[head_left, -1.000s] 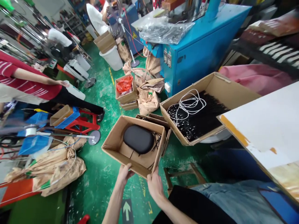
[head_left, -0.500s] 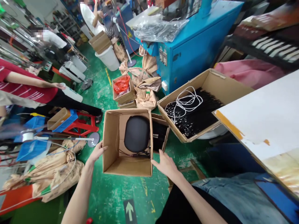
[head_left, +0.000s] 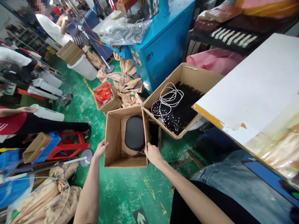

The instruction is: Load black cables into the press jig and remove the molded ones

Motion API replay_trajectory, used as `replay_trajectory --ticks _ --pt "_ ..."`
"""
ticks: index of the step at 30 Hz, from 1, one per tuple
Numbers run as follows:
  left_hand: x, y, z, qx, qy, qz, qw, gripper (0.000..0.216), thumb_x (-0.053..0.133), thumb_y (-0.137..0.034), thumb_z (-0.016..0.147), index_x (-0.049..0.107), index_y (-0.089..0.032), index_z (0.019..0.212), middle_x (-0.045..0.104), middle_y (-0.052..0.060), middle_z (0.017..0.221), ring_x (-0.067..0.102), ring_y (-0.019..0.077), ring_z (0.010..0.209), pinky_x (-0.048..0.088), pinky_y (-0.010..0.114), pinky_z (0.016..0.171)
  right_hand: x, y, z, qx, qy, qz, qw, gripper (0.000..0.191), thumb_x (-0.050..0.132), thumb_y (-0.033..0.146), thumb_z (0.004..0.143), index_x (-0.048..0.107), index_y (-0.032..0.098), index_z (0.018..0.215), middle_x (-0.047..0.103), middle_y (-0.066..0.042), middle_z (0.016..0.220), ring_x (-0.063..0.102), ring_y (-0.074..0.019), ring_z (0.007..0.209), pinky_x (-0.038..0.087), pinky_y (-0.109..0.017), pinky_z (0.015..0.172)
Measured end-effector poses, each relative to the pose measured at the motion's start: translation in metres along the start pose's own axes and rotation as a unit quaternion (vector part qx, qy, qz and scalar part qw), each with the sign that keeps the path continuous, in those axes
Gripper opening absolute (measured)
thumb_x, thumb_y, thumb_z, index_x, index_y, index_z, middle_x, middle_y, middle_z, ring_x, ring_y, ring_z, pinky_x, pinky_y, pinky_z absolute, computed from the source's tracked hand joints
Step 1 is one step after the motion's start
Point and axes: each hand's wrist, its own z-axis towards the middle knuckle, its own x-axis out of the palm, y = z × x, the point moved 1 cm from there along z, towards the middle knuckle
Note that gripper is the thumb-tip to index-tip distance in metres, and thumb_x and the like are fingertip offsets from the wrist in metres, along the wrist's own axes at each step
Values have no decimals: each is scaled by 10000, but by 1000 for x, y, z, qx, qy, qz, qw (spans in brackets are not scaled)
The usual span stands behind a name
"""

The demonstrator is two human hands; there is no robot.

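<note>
Brown cardboard forms the open box (head_left: 113,137) that the person has between the two hands, and in the head view I take this box as my landmark. Left hand (head_left: 100,149) has its fingers at the left side of the box, and right hand (head_left: 153,154) grasps the rim at its near right corner; so both hands are holding it, rather wide apart. Whether the box rests on something below, I cannot tell.

Inside the box, toward its right wall, lies a black oval case (head_left: 135,133), with thin dark cords (head_left: 133,153) at the near edge of it. Just to the right of the box is a larger carton (head_left: 198,74), in which a coiled white cable (head_left: 171,101) lies upon many black strips (head_left: 188,107). Beyond the box, a smaller carton (head_left: 113,104) contains a red plastic bag (head_left: 103,92). To the left of the box, well apart, is a red stool (head_left: 67,145).
</note>
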Motion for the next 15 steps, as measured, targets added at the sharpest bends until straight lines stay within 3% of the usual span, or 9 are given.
replay_trajectory --ticks 4,8,11,15 --pt "7 -3 27 -21 -19 -1 1000 392 731 -403 1069 679 -171 1380 715 113 1359 740 263 1148 664 473 975 0 -8 11 -27 27 40 998 454 663 460 1110 652 171 1460 760 -108 1286 759 -259 1137 614 -519 1056" --pt "10 5 33 -32 -43 22 998 391 734 -399 1067 681 -170 1380 712 114 1371 736 270 1169 659 484 992 1 -37 -16 -55 75 86 992 409 643 357 1096 686 142 1441 812 -99 1113 781 -238 1031 599 -452 1033" --pt "13 21 18 -47 -73 60 994 407 737 -395 1065 671 -176 1401 698 120 1404 725 280 1203 650 501 1016 -7 -76 -58 -57 98 130 985 375 598 313 1045 766 151 1337 829 -106 1055 787 -231 932 602 -372 937" --pt "19 46 -22 -65 -82 109 989 418 746 -408 1056 677 -174 1396 694 111 1411 717 303 1225 644 508 1027 -37 -137 -109 -31 72 188 979 421 579 465 988 792 199 1236 815 -95 990 777 -252 868 617 -381 842"
